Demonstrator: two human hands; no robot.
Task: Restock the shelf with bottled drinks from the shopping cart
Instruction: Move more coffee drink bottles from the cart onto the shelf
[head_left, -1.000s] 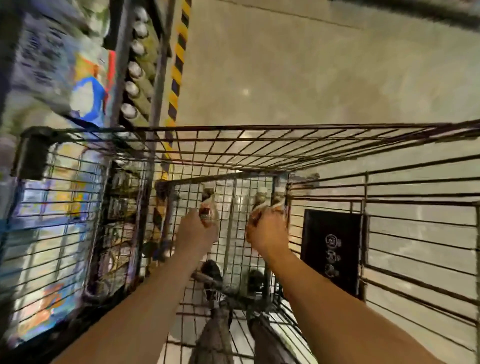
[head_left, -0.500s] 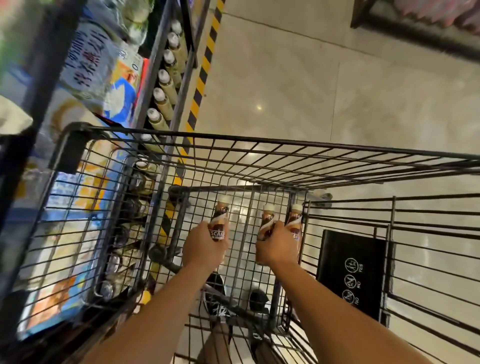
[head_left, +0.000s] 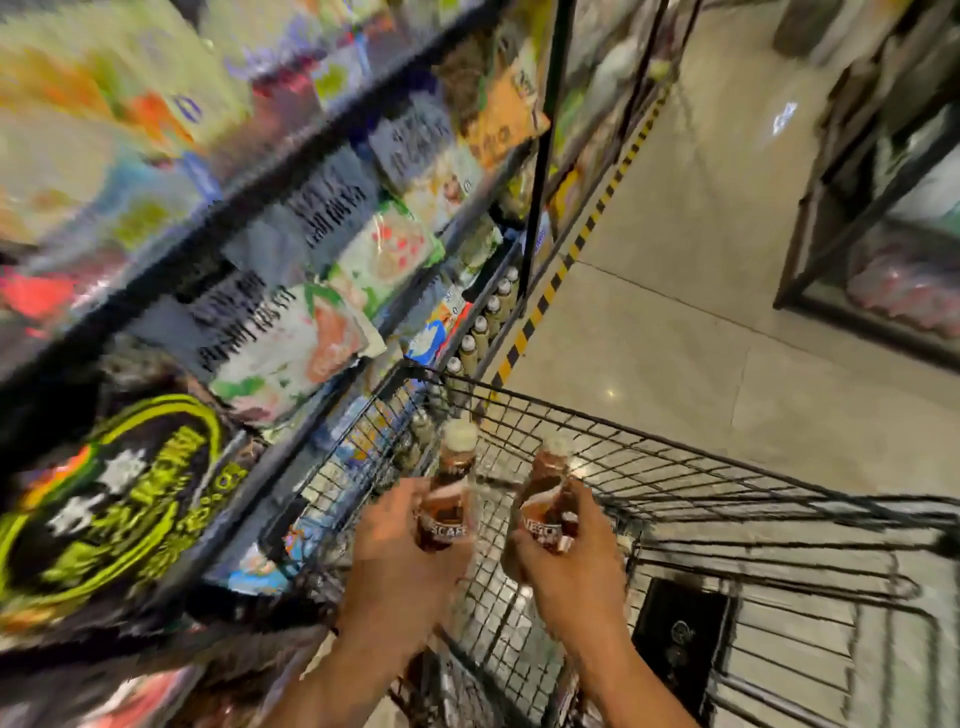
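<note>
My left hand grips one brown coffee bottle with a white cap, held upright above the black wire shopping cart. My right hand grips brown coffee bottles; one shows clearly, and whether a second sits behind it I cannot tell. Both hands hover over the cart's left front corner, beside the shelf on the left. A row of white-capped bottles stands on a low level of the shelf ahead.
Blurred snack bags fill the upper shelf levels on the left. A yellow-black striped tape runs along the tiled floor by the shelf base. A black sign plate hangs in the cart. A dark display case stands at right.
Both hands have lifted the bottles up out of the cart's depth toward the shelf side. The view has swung up and left, bringing the shelf levels into sight.
</note>
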